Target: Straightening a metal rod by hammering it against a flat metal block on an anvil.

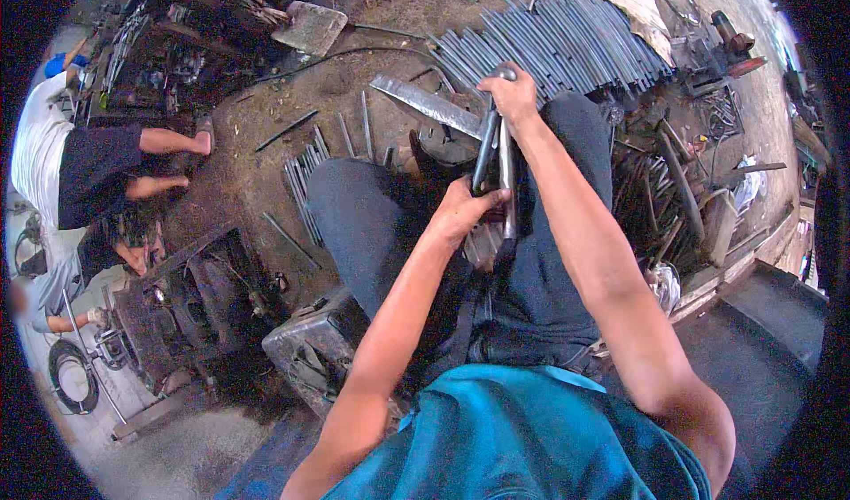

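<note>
My right hand [515, 94] is closed round the upper end of a metal tool or bar, whose rounded dark knob [505, 71] shows above the fingers. Below it, a dark metal rod [486, 153] slants down to my left hand [460, 212], whose fingers are closed round its lower end. A paler metal bar [507, 177] runs alongside it, between my knees; my left thumb lies against it. Whether the knob belongs to either piece, I cannot tell. Just beyond, a flat shiny steel bar [425, 106] lies at an angle, its near end close to the rods.
Many steel rods [567, 44] lie side by side ahead, with a smaller row [305, 177] by my left knee. A shovel [314, 28] rests far left. Scrap metal [664, 181] is heaped at right. Two people [97, 163] are at left, near a dark machine [186, 310].
</note>
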A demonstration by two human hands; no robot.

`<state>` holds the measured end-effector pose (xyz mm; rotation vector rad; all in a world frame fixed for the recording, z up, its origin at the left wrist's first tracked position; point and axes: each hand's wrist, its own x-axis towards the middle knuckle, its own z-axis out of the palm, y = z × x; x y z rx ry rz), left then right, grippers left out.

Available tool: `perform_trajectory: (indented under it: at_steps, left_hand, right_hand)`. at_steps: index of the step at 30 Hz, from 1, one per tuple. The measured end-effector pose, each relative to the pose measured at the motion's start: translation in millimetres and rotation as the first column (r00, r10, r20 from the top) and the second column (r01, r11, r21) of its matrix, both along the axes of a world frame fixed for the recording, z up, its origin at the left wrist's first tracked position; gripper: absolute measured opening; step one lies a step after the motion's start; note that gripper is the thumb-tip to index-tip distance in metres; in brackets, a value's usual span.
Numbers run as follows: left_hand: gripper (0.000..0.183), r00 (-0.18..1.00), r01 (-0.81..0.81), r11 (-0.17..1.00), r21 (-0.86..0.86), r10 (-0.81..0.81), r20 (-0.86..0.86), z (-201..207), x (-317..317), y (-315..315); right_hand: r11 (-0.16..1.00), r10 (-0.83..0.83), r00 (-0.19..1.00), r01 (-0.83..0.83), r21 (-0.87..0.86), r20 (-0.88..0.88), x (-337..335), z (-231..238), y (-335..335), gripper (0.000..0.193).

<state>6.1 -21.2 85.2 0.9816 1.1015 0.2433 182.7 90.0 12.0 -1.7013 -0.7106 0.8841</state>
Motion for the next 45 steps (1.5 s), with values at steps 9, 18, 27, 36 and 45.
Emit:
perform_trajectory:
  at_steps: [9,18,27,36,45]
  left_hand:
    - [0.033,0.993,-0.109,0.994,-0.002,0.109,0.043,-12,-9,6]
    - [0.032,0.992,-0.113,0.992,-0.048,0.115,0.047,-16,-15,3]
    - [0.032,0.985,-0.118,0.985,-0.126,0.132,0.108,-42,-19,3]
    - [0.028,0.987,-0.112,0.982,-0.151,0.127,0.095,-40,-2,-7]
    - [0.057,0.975,-0.220,0.952,-0.211,0.210,-0.069,-85,-4,0]
  right_hand:
    - [0.958,0.253,0.885,-0.172,0.231,-0.391,-11,30,-21,0.042]
    - [0.989,0.081,0.994,-0.089,-0.121,-0.067,-48,35,-87,0.057]
    - [0.963,-0.047,0.684,-0.161,-0.214,-0.728,-49,1,-98,0.009]
    - [0.948,-0.243,0.472,-0.070,-0.311,-0.847,-38,4,-109,0.020]
    - [0.998,-0.014,0.692,-0.039,-0.058,-0.722,-13,58,-116,0.015]
